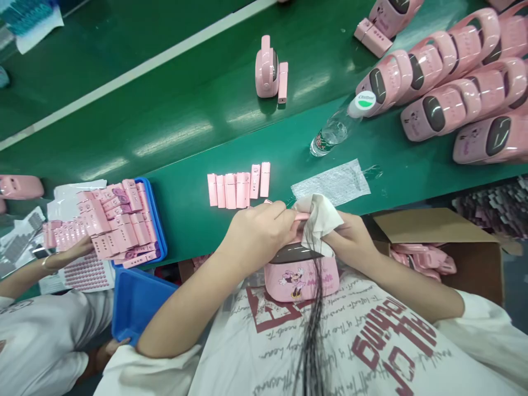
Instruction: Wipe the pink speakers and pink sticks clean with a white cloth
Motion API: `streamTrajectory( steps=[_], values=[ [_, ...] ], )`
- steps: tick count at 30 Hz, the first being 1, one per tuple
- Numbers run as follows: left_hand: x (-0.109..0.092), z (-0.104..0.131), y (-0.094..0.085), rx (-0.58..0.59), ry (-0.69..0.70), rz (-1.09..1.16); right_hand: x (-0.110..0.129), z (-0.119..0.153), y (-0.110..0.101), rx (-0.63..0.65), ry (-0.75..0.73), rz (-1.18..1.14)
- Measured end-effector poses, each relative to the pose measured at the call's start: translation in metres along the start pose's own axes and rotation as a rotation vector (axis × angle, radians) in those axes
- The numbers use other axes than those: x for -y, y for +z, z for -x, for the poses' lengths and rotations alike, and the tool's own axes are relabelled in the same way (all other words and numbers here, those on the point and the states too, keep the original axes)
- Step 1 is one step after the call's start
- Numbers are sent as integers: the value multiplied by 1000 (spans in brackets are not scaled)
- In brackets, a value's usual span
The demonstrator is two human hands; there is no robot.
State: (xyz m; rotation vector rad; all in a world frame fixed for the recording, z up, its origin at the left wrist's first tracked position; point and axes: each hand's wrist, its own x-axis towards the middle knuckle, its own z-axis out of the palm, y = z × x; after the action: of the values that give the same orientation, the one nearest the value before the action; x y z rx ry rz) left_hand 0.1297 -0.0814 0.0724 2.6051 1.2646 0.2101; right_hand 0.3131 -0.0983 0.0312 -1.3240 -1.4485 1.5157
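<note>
Close to my body is a pink plastic unit (303,280) with a dark glossy panel and a cartoon mouse print. My left hand (262,234) is closed at its top, with a strip of pink plastic between the fingertips that looks like its handle. In my right hand (350,239) a white cloth (320,217) is gripped and pressed against the top of the unit. Cloth and fingers hide part of that top. Just beyond my left hand, several small pink oblong pieces (231,190) lie in a row on the green table (185,192).
A water bottle (335,131) lies near a flat whitish sheet (334,182). Many pink units (441,113) stand at the right. One more unit (266,71) is on the farther green surface. A blue tray (159,220) of pink pieces and a co-worker's hand (76,253) are left; a cardboard box (437,225) is right.
</note>
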Motion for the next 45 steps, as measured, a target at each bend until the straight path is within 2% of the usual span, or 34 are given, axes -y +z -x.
streamTrajectory(
  steps=[5, 7, 11, 14, 22, 25, 33, 38, 45],
  values=[
    [-3, -2, 1, 25, -64, -36, 1, -3, 1, 30, 15, 13],
    [-2, -4, 0, 85, -100, -11, 0, -4, 1, 41, 26, 2],
    [4, -4, -5, 214, -76, 146, -4, -7, -1, 37, 50, -36],
    [8, -3, -6, 199, -67, 152, -5, -8, -1, 39, 64, -42],
    [9, -7, -1, 80, 53, -4, -2, -8, 1, 33, 82, -25],
    [8, -10, -1, 92, 41, -30, -2, -9, 3, 34, 74, -32],
    [10, -14, -5, 259, 4, 79, -8, -12, 0, 75, 147, -72],
    [12, -14, -4, 251, 2, 124, -9, -11, -1, 55, 160, -71],
    [11, -18, 4, 214, -8, 15, -7, -11, 4, 67, 143, -67]
  ],
)
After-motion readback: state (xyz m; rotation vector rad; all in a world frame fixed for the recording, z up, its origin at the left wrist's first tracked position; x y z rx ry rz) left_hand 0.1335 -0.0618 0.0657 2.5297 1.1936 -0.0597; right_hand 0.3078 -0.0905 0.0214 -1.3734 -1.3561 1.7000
